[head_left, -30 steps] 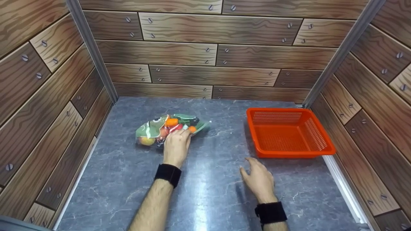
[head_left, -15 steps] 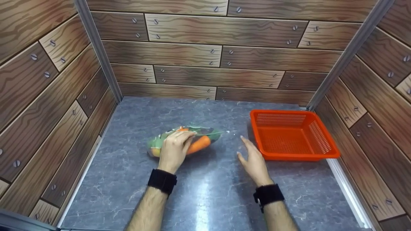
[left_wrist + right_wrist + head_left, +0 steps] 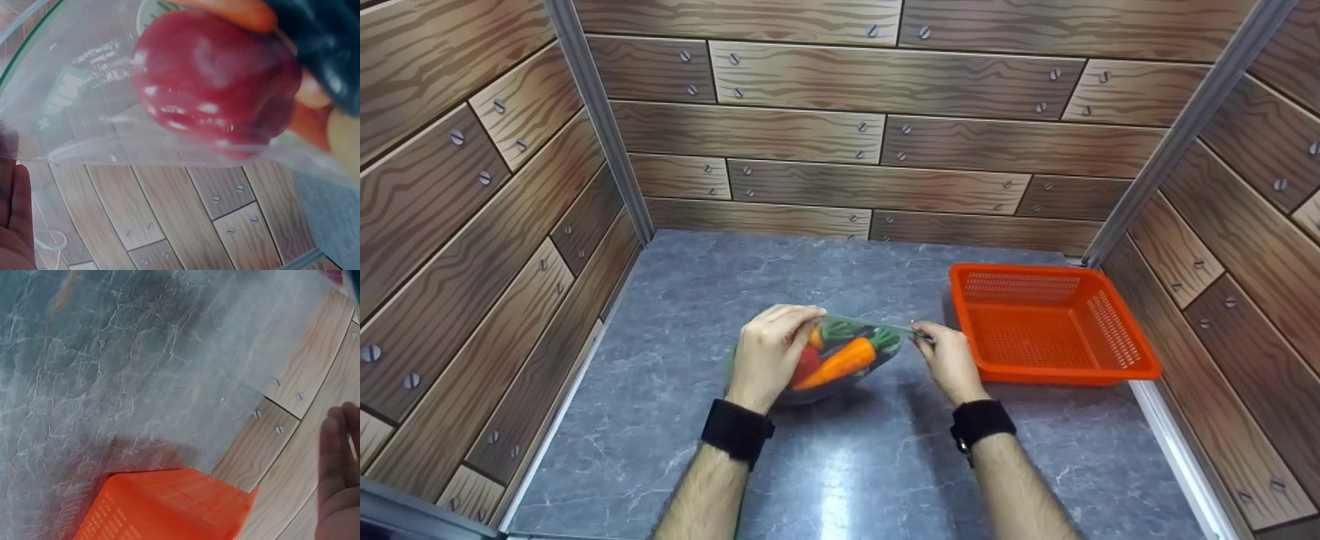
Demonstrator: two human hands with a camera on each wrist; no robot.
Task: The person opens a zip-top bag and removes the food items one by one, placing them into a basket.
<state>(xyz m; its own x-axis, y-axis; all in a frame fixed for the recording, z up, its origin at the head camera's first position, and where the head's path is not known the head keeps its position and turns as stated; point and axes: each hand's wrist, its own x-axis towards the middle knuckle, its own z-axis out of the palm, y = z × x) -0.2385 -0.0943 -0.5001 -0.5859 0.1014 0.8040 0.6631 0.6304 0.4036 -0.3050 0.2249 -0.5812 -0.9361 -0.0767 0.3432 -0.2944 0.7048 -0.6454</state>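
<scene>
- A clear plastic bag (image 3: 84, 118) stretches between the two hands over the gray tabletop (image 3: 675, 465), left of the basket.
- Through its film show a carrot (image 3: 840, 364) with a green top and a glossy red rounded piece (image 3: 208, 79).
- The left hand (image 3: 765, 349) pinches the bag's upper edge; the right hand (image 3: 951, 361) pinches that edge's other end.
- A black band (image 3: 737, 433) circles each wrist.
- Just beside the right hand sits an orange basket (image 3: 1057, 374).
- Wood-patterned walls (image 3: 810, 75) surround the tabletop.

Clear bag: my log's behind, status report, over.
Left hand, right hand gripping clear bag by its top edge. Carrot visible inside. Right hand between bag and orange basket.
</scene>
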